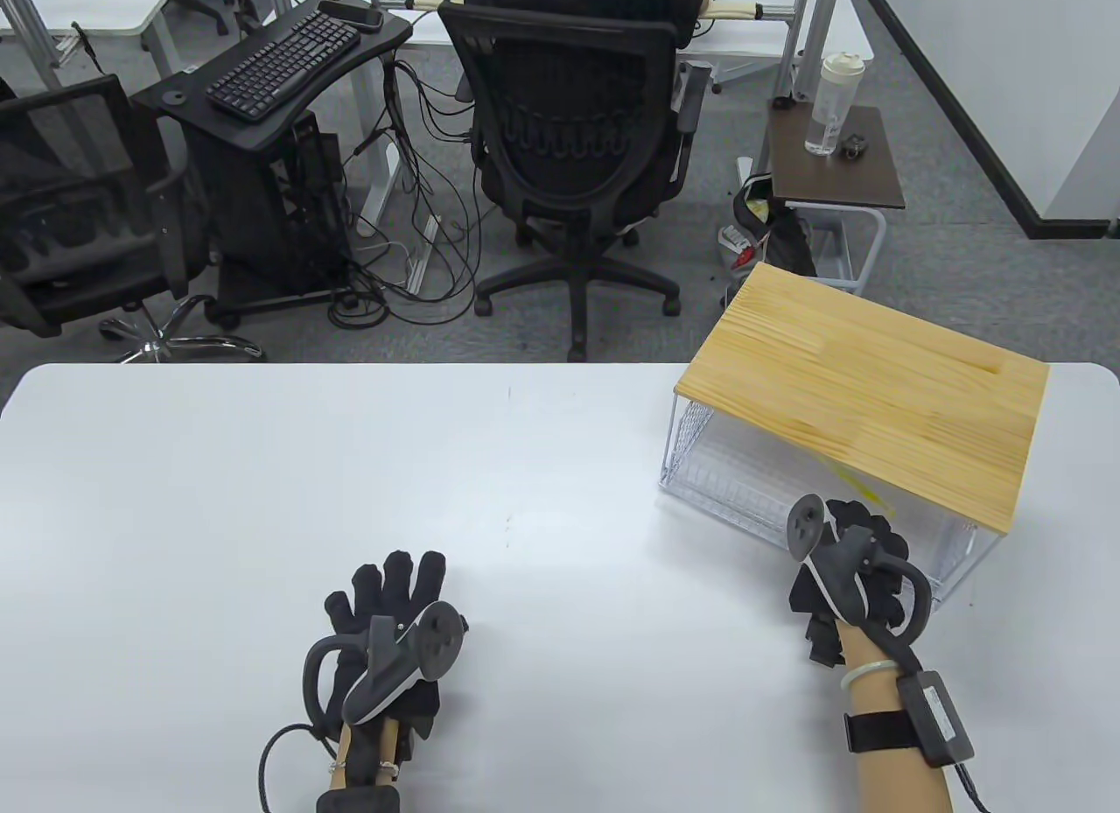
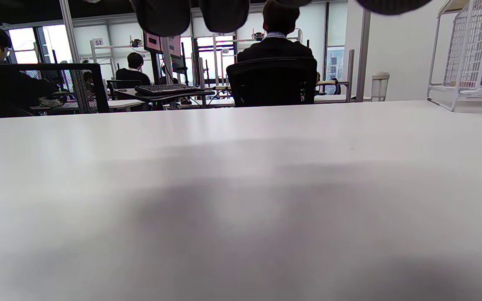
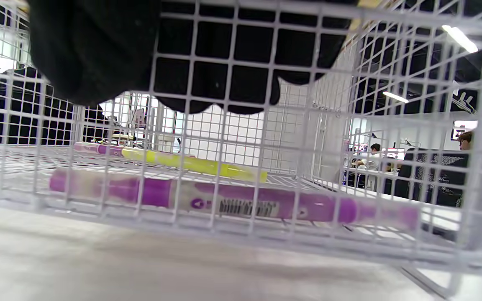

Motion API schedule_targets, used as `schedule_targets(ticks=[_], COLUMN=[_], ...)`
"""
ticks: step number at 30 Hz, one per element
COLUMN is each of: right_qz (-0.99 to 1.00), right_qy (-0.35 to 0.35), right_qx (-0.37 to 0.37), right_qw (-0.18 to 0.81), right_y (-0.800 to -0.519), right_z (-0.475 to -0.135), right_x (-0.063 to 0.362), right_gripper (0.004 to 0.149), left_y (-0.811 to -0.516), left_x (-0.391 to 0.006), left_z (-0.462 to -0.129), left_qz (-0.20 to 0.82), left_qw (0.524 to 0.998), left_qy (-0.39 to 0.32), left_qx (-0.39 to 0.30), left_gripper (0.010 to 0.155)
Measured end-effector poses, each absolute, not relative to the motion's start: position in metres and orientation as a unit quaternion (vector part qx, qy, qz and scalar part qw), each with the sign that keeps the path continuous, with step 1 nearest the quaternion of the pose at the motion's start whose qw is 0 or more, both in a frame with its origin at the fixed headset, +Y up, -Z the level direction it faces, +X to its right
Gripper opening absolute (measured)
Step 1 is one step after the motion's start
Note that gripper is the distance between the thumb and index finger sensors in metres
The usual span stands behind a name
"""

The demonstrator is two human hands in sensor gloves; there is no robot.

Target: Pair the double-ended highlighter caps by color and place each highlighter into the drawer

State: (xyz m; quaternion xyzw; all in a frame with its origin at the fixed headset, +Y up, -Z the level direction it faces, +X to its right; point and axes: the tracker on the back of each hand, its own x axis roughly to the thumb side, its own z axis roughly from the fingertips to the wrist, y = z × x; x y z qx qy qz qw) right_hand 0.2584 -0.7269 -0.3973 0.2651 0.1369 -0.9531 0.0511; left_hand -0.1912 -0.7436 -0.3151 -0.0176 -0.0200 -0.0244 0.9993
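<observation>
My left hand (image 1: 389,625) flat on white surface (image 1: 262,498), fingers straight, holding nothing. My right hand (image 1: 847,568) at white wire-mesh drawer (image 1: 744,489) front; fingers' grip cannot be told. Purple double-ended highlighter (image 3: 232,202) inside drawer.

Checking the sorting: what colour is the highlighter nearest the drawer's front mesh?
Purple highlighter, clearest in the right wrist view.

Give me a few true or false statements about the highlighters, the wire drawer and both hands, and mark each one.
1. A purple highlighter lies in the wire drawer. True.
2. The left hand grips a highlighter. False: it rests flat on the table, holding nothing.
3. A yellow highlighter lies behind the purple one. True.
4. The right hand is far from the drawer. False: its fingers are at the drawer's front mesh.
5. The drawer unit has a metal top. False: a wooden board tops it.
</observation>
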Motion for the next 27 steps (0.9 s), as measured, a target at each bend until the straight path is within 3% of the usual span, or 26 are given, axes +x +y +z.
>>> schedule_targets(ticks=[7, 11, 15, 21, 25, 27], right_qz=[-0.945, -0.949, -0.964, -0.983, -0.965, -0.97], right_qy=[0.135, 0.143, 0.167, 0.112, 0.086, 0.066], right_qx=[0.296, 0.268, 0.199, 0.038, -0.054, -0.083], right_qw=[0.04, 0.078, 0.054, -0.144, -0.242, -0.219], right_y=[-0.727, -0.725, -0.709, -0.69, -0.701, -0.708], right_z=[-0.403, -0.394, -0.374, -0.353, -0.339, -0.332], right_x=[0.261, 0.251, 0.224, 0.159, 0.129, 0.121], right_gripper=[0.03, 0.042, 0.058, 0.073, 0.078, 0.08], left_y=[-0.746, -0.745, -0.746, -0.741, -0.731, -0.727], left_x=[-0.19, -0.189, -0.185, -0.182, -0.183, -0.182], left_z=[-0.317, -0.318, -0.32, -0.314, -0.308, -0.307], left_qz=[-0.032, -0.029, -0.037, -0.046, -0.019, 0.002], left_qw=[0.999, 0.999, 0.999, 0.999, 0.999, 0.999], left_qy=[-0.019, -0.021, -0.017, -0.015, -0.025, -0.032], left_qx=[-0.028, -0.028, -0.032, -0.022, 0.017, 0.027], left_gripper=[0.075, 0.075, 0.075, 0.078, 0.08, 0.081])
